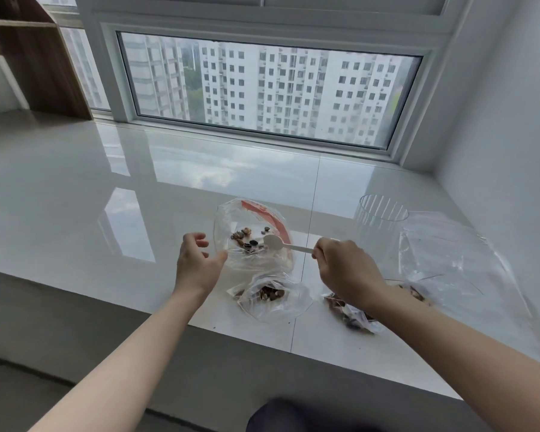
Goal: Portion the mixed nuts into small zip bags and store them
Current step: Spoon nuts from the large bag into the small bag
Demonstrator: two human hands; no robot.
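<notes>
A clear zip bag with a red seal strip stands open on the white ledge, a few mixed nuts inside. My left hand holds the bag's left rim, thumb against the plastic and fingers loosely curled. My right hand grips the handle of a white plastic spoon, whose bowl is inside the bag's mouth over the nuts. A smaller bag of nuts lies just in front. Another bag of nuts lies partly hidden under my right forearm.
A clear ribbed plastic cup stands to the right of the spoon. Large clear bags lie at the right near the wall. A wooden shelf unit stands at the far left. The window runs behind the ledge.
</notes>
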